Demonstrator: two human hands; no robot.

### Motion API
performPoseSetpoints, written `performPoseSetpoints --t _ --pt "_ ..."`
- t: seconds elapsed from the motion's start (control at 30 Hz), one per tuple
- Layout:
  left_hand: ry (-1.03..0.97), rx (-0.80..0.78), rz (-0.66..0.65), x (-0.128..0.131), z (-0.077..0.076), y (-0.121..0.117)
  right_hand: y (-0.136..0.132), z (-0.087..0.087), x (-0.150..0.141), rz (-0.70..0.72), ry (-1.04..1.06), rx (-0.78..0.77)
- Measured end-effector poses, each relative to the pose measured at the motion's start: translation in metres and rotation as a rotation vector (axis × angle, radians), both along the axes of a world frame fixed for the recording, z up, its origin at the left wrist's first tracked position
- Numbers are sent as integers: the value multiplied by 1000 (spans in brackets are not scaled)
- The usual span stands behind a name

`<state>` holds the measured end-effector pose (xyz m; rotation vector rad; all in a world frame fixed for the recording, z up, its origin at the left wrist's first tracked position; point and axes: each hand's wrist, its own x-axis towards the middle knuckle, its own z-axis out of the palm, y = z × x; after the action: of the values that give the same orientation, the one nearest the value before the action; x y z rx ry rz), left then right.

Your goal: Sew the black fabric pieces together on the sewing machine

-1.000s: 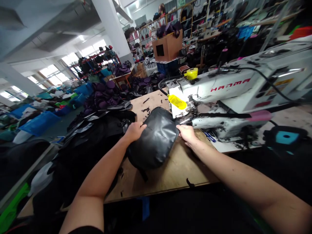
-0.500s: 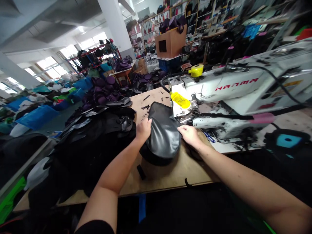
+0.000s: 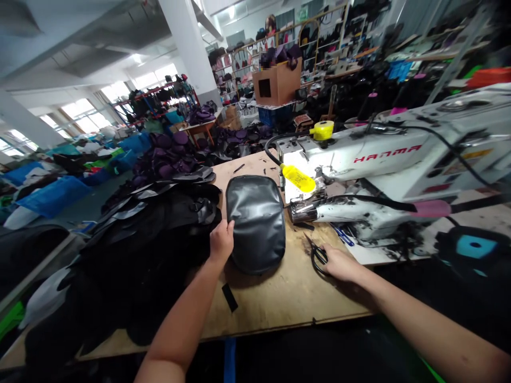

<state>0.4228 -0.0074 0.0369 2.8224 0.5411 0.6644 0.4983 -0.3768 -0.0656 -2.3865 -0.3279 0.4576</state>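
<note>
- Black piece: glossy, leather-like sheet face, rounded-rectangle outline, soft creases catching light, raised rim at the top. Lies on the tabletop, left of the sewing machine's arm.
- Left hand: fingers closed on the left edge of the black piece, thumb uppermost.
- Right hand: fingers bent, touching the scissors' handles; whether they grip firmly, cannot tell.
- Scissors: dark looped handles, slim pointed blades aimed toward the machine.
- Tabletop: pale wood, scuffed, dark specks near the scissors.
- Strip: flat, black, narrow rectangle, below the black piece.
- Sewing machine: white painted metal, grimy, red lettering; rounded lower arm, bright metal end. Yellow tag at its head, print illegible.
- Heap: black, floppy pieces overlapping, some edges shiny, beside left forearm.
- Cardboard box: brown, square hole in one side, dark purple pieces at its top.
- Blue crate: beneath the box; contents hidden.
</note>
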Motion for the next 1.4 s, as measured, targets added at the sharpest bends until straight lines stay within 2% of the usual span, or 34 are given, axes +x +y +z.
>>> performPoseSetpoints --t 0.1,0.17,0.23,0.3,0.4,0.43,0.5,0.57,0.63,0.7,0.73,0.77,0.87,0.9,0.93,0.97,1.0,1.03,1.07,1.13,1.2,1.27,1.33,1.4 --pt "-55 -32 -8 -6 -7 -4 24 32 -6 -62 357 383" --pt "-62 -52 -3 -7 -6 -7 43 57 -9 -115 559 679" --pt "-57 -71 0 -7 -4 -11 65 82 -5 -139 749 896" --pt "-62 -101 -10 -8 1 -15 86 103 5 -148 827 1002" --pt "-97 -187 -30 -13 14 -15 106 118 21 -181 712 1010" --pt "-101 -234 -37 -18 21 -13 106 116 22 -172 631 978" --pt "-59 -363 -54 -31 38 -5 95 101 20 -74 433 844" --pt "93 -524 -105 -44 58 3 72 74 11 77 216 626" --pt "350 -640 -195 -48 80 10 45 40 1 120 56 456" --pt "453 -598 -211 -36 105 16 23 8 -6 101 -3 318" --pt "413 -532 -176 -22 119 19 16 -5 -9 98 -22 278" --pt "280 -444 -103 -6 134 24 12 -16 -11 117 -43 237" --pt "-29 -339 49 49 178 43 10 -32 -17 179 -151 167" --pt "-186 -324 127 63 186 49 11 -35 -18 196 -195 155" --pt "-358 -320 191 71 187 54 11 -37 -19 209 -235 147" --pt "-511 -317 234 74 180 55 10 -39 -18 214 -269 136" --pt "-622 -317 236 70 165 53 9 -41 -17 211 -297 123" --pt "-644 -315 191 60 141 49 6 -44 -14 208 -319 113" --pt "-569 -294 105 43 110 41 3 -48 -10 207 -340 108" --pt "-323 -233 -41 -5 35 20 -3 -57 2 201 -382 113" --pt "-133 -206 -85 -64 -42 -3 -5 -66 14 171 -435 124" --pt "-41 -109 -101 -121 -105 -24 -4 -74 23 125 -495 115" --pt "-34 -9 1 -168 -144 -41 -1 -81 29 107 -546 98" --pt "-40 -12 14 -201 -162 -55 0 -86 32 125 -587 95"
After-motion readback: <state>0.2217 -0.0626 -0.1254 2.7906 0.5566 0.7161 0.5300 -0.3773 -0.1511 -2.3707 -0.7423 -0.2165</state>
